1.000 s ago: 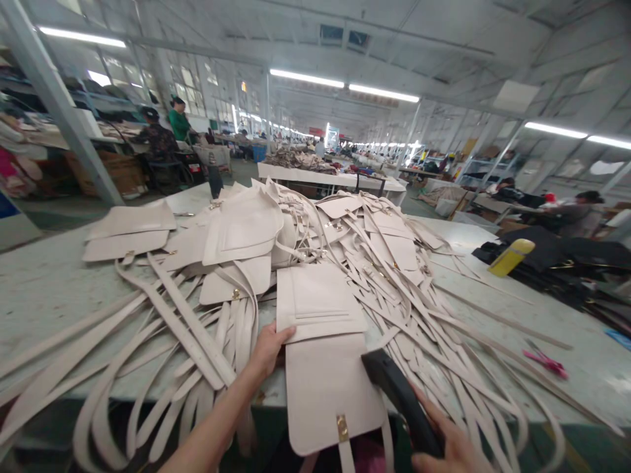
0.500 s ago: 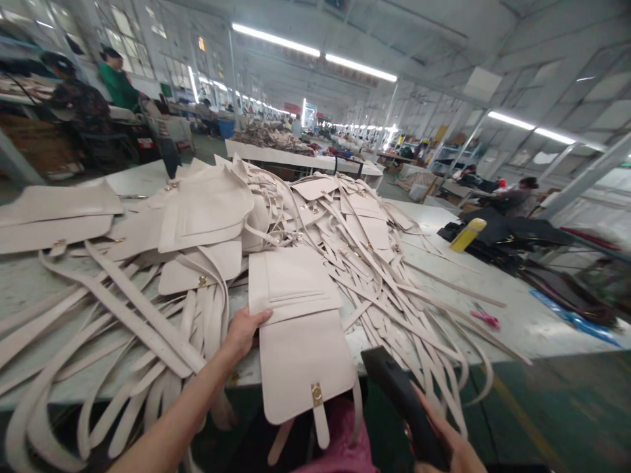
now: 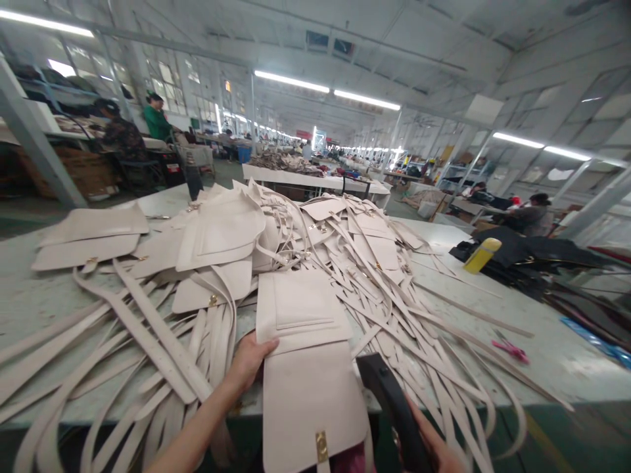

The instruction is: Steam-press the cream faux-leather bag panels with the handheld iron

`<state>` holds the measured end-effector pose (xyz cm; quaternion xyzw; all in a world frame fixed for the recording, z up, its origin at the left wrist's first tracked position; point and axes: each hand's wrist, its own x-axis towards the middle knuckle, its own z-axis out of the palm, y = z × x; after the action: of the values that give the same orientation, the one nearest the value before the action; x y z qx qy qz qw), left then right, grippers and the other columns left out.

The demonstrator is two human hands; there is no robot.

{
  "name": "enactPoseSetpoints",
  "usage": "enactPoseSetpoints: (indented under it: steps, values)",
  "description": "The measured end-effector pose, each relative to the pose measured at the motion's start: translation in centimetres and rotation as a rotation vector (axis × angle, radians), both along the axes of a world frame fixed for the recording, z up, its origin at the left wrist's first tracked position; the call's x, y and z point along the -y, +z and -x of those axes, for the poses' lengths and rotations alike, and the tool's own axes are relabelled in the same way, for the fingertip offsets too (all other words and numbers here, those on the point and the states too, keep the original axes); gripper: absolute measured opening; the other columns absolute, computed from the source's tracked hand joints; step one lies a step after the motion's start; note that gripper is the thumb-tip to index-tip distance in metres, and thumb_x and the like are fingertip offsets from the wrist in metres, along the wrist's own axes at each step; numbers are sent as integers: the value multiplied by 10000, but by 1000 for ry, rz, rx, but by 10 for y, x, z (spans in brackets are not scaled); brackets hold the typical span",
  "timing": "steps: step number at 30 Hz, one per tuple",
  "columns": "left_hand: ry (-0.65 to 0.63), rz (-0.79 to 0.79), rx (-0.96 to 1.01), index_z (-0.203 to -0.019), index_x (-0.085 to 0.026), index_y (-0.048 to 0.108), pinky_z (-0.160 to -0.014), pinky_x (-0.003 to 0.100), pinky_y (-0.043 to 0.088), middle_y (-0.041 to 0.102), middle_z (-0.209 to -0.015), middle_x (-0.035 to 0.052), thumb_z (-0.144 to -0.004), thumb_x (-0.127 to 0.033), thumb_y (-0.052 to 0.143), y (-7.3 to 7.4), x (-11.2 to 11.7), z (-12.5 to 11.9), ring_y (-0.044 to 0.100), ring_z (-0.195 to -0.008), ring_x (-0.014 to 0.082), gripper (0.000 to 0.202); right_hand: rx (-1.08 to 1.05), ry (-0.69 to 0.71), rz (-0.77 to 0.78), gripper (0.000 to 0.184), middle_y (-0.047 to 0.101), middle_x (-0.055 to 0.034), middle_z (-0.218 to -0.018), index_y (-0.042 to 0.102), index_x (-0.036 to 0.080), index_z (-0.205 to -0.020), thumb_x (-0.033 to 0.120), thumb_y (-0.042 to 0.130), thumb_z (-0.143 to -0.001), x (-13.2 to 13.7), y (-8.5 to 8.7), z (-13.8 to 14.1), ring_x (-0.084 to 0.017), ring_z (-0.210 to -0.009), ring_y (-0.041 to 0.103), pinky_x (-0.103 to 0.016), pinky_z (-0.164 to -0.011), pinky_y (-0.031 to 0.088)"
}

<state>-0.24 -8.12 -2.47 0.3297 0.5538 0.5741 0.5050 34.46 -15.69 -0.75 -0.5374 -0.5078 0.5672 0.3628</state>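
A cream leather bag panel with a flap and a brass clasp lies over the near edge of the table, its flap hanging toward me. My left hand grips its left edge, thumb on top. My right hand, at the bottom edge of the view, is wrapped round a black handheld tool whose tip points at the panel's right side, just beside it. Behind the panel rises a big heap of cream panels and long straps.
The grey worktable carries pink scissors and a yellow bottle at the right, with dark material behind. Long straps hang over the near left edge. People work at tables at the far left and far right.
The view swung left and back. My left hand keeps its hold on the panel, which has slid slightly further over the table edge. The black tool stays beside the panel's right side.
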Motion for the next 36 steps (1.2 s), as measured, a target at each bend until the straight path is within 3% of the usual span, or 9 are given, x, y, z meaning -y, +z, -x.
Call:
enactPoseSetpoints:
  steps: [3,8,18,22,25,29,31,33,36]
  values:
    - [-17,-17,-37,-933,-92,633,-699,326,502,677,-941,112,-571,-299,714,-3,3,1,635,-798,248,425,-48,83,53,974,616,-9,-681,142,122,-1393,267,603,-547,-19,19,9,-151,-467,527,-231,-426,433]
    - [-33,-13,-37,-925,-86,640,-681,333,501,691,-852,101,-581,-320,703,-4,2,1,634,-780,253,421,-169,144,152,1015,565,40,-561,23,117,-1392,206,590,-554,-54,25,26,-118,-384,465,-225,-374,434]
    - [-22,31,-57,-916,-96,639,-650,313,494,690,-850,91,-569,-310,710,3,0,-2,630,-718,226,414,-169,290,149,844,570,60,-640,289,249,-1336,91,548,-549,-81,32,30,-90,-377,487,-201,-370,434]
    - [-14,52,-120,-875,-101,643,-647,318,495,689,-809,85,-546,-336,714,2,-3,-2,628,-714,240,411,-116,299,116,844,527,75,-500,259,188,-1353,130,555,-565,-105,31,42,-117,-362,489,-215,-350,434]
    - [-8,61,-267,-938,-104,614,-721,339,489,668,-894,101,-577,-350,684,-2,-2,4,619,-801,257,442,-88,231,69,856,521,79,-497,217,189,-1366,136,570,-587,-114,35,46,-116,-375,490,-210,-348,438]
    - [293,8,-712,-1269,-165,356,-838,388,443,563,-1075,96,-637,-308,632,6,3,7,560,-948,255,704,-64,102,1,833,524,75,-538,213,213,-1370,130,569,-622,-101,48,36,-99,-394,475,-203,-367,438]
    - [345,-135,-979,-1260,-205,372,-906,397,392,516,-1121,86,-702,-299,572,19,-1,-2,504,-1028,252,599,-60,90,20,828,536,67,-576,235,218,-1364,123,575,-615,-89,51,29,-92,-400,471,-199,-371,431]
    - [103,-287,-1185,-1111,-215,521,-916,351,377,539,-1064,71,-781,-270,477,33,-15,-20,494,-1024,222,338,-58,112,60,833,547,63,-616,243,229,-1360,114,571,-604,-78,49,26,-80,-388,456,-194,-365,415]
    - [-492,-345,-1368,-888,-205,620,-781,275,426,589,-905,51,-804,-193,418,43,-54,-54,552,-866,175,220,-37,135,144,872,549,65,-617,190,211,-1376,99,545,-587,-64,42,28,-71,-366,428,-189,-351,386]
